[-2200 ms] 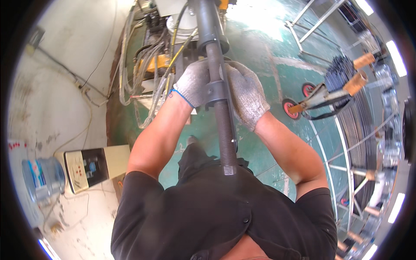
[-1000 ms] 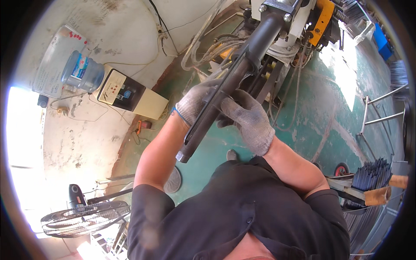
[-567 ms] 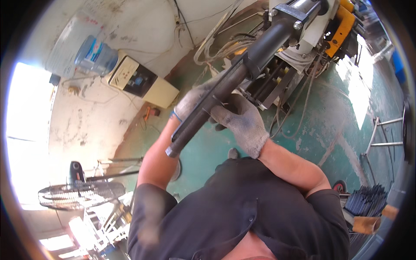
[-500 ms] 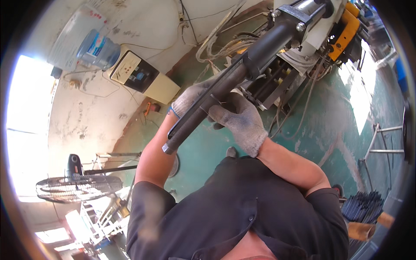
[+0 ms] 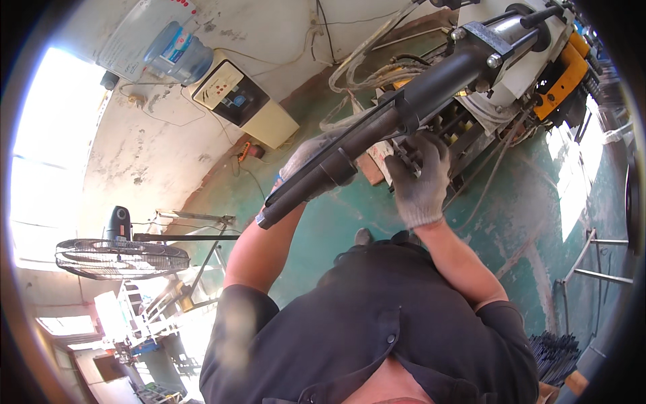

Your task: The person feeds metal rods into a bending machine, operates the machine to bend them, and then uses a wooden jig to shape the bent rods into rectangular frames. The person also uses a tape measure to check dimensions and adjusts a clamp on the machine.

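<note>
A long dark metal cylinder (image 5: pixel 437 84) slants from the machine at the upper right toward my chest. Its narrower rod (image 5: pixel 286 204) ends near my left forearm, and a dark ring-like collar (image 5: pixel 341 168) sits around it. A thin bar runs along the rod's upper side. My left hand (image 5: pixel 303 156), in a pale knit glove, is against the far side of the rod; its fingers are hidden behind it. My right hand (image 5: pixel 422 185), in a grey-palmed glove, is raised just right of the cylinder, thumb and fingers apart, with nothing visible between them.
A cream water dispenser (image 5: pixel 252 104) with a blue bottle (image 5: pixel 178 54) stands by the stained wall. At the left is a black fan (image 5: pixel 121 259). A yellow machine part (image 5: pixel 564 77), cables and hoses crowd the upper right. Dark rods (image 5: pixel 555 357) lie bundled at the lower right.
My right hand has come away from the rod, moving right with its fingers spread. A collar now shows around the rod. The view has shifted slightly; my left hand remains at the rod.
</note>
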Demonstrator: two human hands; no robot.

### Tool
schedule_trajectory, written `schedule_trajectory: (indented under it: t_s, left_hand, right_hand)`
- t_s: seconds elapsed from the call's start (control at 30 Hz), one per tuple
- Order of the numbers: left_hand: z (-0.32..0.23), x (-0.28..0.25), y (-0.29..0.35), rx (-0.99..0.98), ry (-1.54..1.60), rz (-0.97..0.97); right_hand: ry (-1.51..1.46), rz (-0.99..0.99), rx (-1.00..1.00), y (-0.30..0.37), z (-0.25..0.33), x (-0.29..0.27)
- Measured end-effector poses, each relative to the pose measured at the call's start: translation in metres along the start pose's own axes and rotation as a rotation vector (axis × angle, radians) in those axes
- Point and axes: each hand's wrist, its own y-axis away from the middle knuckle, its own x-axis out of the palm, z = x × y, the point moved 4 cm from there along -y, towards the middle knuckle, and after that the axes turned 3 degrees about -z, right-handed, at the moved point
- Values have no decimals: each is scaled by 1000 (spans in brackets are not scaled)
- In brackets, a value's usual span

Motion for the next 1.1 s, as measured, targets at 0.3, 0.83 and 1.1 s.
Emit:
schedule_trajectory:
  t_s: [0.3,0.83,1.1]
  left_hand:
    - [7,15,18,163,556,42]
    - [-62,7,78,3,-21,-8]
    - [-86,23,76,-161,-276,-113]
  right_hand:
    - [27,67,-81,-39,-29,-3]
    - [204,448,-551,-76,-19,-7]
    - [354,433,-474,-61,-6,1]
